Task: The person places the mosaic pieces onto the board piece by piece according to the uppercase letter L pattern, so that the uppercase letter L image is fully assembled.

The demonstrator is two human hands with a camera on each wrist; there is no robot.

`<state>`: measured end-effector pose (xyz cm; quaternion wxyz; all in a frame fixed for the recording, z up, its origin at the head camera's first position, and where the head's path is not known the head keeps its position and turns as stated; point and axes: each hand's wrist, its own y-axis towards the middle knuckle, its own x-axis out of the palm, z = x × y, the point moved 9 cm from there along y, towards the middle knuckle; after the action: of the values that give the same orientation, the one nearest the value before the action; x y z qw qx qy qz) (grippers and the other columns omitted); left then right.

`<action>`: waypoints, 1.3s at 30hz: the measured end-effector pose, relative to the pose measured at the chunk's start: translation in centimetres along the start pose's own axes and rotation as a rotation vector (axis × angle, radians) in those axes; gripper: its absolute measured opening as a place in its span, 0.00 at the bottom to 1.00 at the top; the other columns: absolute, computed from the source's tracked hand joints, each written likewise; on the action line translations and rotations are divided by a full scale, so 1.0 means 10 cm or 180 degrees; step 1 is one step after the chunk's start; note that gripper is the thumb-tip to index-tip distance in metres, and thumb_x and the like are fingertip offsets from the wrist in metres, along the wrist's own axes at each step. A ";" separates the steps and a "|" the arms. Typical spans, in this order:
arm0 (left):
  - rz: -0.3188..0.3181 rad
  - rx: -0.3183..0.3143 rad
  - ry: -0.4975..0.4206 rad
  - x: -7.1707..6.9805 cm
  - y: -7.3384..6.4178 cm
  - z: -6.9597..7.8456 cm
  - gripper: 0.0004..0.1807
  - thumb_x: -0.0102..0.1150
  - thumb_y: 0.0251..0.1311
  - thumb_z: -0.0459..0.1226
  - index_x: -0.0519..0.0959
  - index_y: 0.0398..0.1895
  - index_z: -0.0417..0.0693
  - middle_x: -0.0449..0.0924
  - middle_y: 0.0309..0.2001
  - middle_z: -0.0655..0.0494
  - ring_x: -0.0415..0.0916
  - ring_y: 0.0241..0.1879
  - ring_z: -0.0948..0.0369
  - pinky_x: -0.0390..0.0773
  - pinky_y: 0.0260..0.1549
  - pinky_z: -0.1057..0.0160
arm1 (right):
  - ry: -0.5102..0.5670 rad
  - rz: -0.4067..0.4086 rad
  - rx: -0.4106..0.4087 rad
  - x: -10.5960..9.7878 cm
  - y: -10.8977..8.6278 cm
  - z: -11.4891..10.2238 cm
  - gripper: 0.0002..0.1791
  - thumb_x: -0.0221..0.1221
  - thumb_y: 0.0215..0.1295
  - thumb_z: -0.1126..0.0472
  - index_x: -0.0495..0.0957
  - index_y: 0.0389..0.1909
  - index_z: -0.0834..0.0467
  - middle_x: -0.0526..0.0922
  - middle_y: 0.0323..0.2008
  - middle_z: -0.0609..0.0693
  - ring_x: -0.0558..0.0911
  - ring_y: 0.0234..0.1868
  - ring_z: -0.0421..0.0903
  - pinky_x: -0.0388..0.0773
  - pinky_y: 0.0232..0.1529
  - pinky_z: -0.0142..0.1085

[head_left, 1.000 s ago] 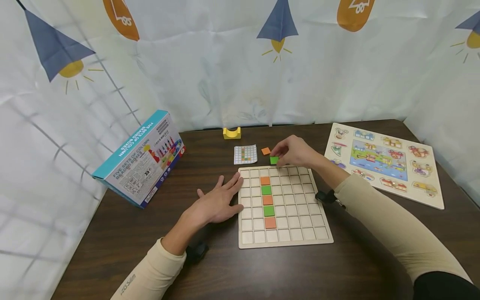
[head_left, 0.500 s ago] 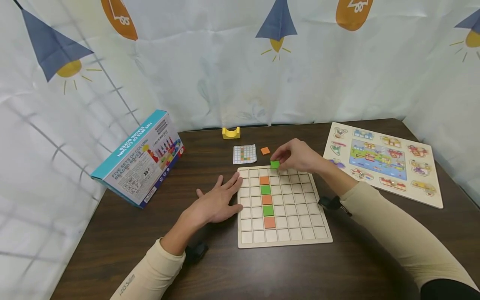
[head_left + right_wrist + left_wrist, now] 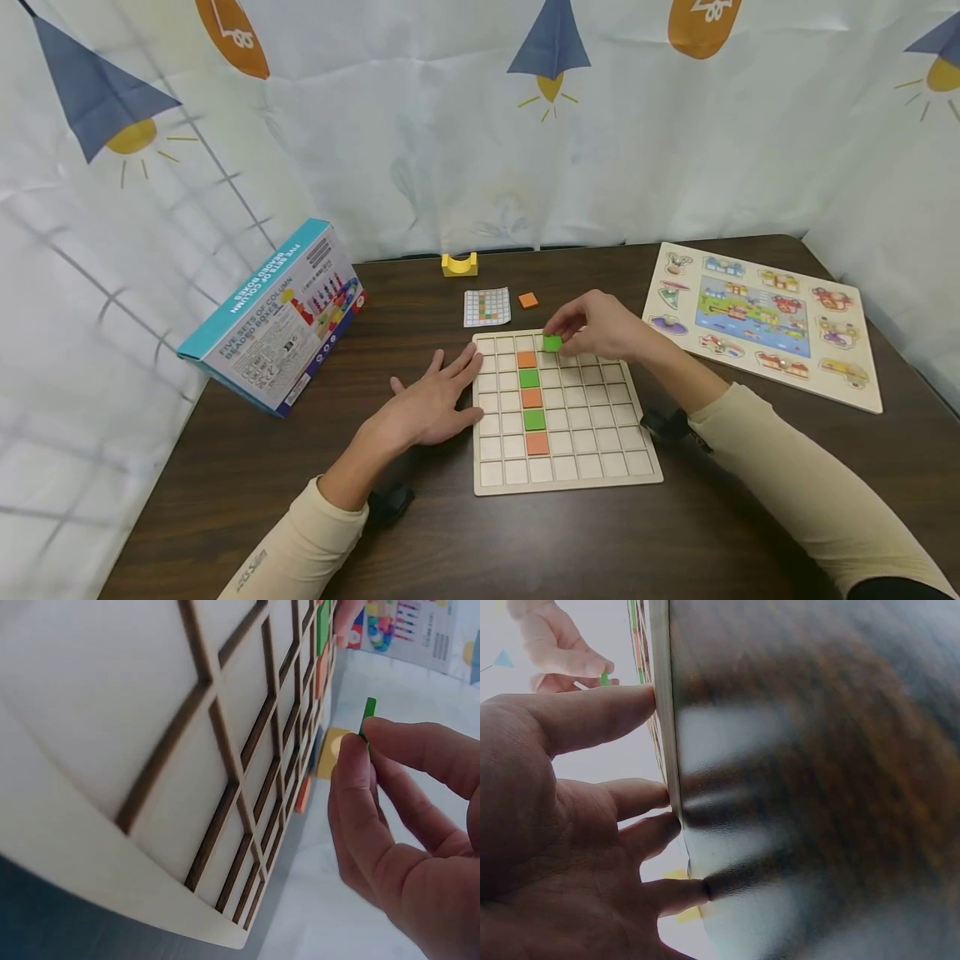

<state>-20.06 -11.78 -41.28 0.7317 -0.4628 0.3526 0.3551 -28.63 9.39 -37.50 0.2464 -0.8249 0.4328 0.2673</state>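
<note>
A wooden grid board [image 3: 592, 421] lies on the table, with one column of square tiles alternating orange and green. My right hand [image 3: 603, 327] pinches a green tile [image 3: 552, 342] between thumb and fingertips over the board's far edge. In the right wrist view the green tile [image 3: 368, 712] stands edge-on, apart from the board's surface. My left hand [image 3: 429, 408] is spread, its fingertips and thumb touching the board's left edge. The left wrist view shows straight fingers [image 3: 634, 799] against the board's side [image 3: 664, 690]. Behind the board lies a loose orange tile [image 3: 528, 300].
A small printed grid card [image 3: 487, 307] lies behind the board, near a yellow curved block [image 3: 459, 265]. A cardboard box [image 3: 277, 321] stands tilted at the left. A picture puzzle board [image 3: 765, 325] lies at the right. A curtain [image 3: 450, 150] hangs behind the table.
My right hand has lifted the green tile from beside the board's far edge and brought it toward me, over the top row. The left hand keeps its place.
</note>
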 end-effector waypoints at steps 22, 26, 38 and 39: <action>-0.0024 0.0021 -0.0011 0.00 0.00 -0.01 0.46 0.56 0.73 0.56 0.46 0.86 0.60 0.33 0.86 0.64 0.33 0.84 0.41 0.36 0.60 0.11 | -0.0033 -0.0093 -0.0033 0.15 -0.33 -0.09 0.14 0.73 0.57 0.68 0.90 0.45 0.55 0.90 0.43 0.48 0.84 0.42 0.44 0.81 0.49 0.40; -0.0025 0.0026 -0.0016 -0.01 -0.01 0.00 0.46 0.56 0.73 0.56 0.45 0.86 0.60 0.32 0.86 0.64 0.32 0.84 0.41 0.36 0.60 0.11 | -0.0065 -0.0108 -0.0054 0.18 -0.37 -0.10 0.13 0.72 0.58 0.67 0.90 0.45 0.55 0.89 0.42 0.47 0.83 0.42 0.44 0.81 0.47 0.40; -0.0049 0.0069 -0.0118 0.02 0.01 -0.04 0.46 0.56 0.73 0.57 0.45 0.86 0.62 0.32 0.86 0.66 0.32 0.84 0.41 0.33 0.59 0.11 | 0.0021 -0.0209 -0.0127 0.27 -0.45 -0.12 0.14 0.73 0.56 0.68 0.89 0.44 0.55 0.89 0.40 0.46 0.83 0.41 0.44 0.82 0.46 0.38; -0.0054 0.0071 -0.0114 0.02 0.01 -0.04 0.46 0.56 0.73 0.57 0.45 0.86 0.62 0.32 0.86 0.66 0.32 0.84 0.41 0.32 0.59 0.11 | 0.0027 -0.0215 -0.0132 0.27 -0.46 -0.12 0.14 0.73 0.56 0.68 0.89 0.44 0.55 0.89 0.40 0.46 0.83 0.41 0.44 0.82 0.46 0.38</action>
<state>-20.15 -12.08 -41.63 0.7460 -0.4512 0.3394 0.3532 -23.18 9.36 -37.59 0.2362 -0.8452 0.4002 0.2642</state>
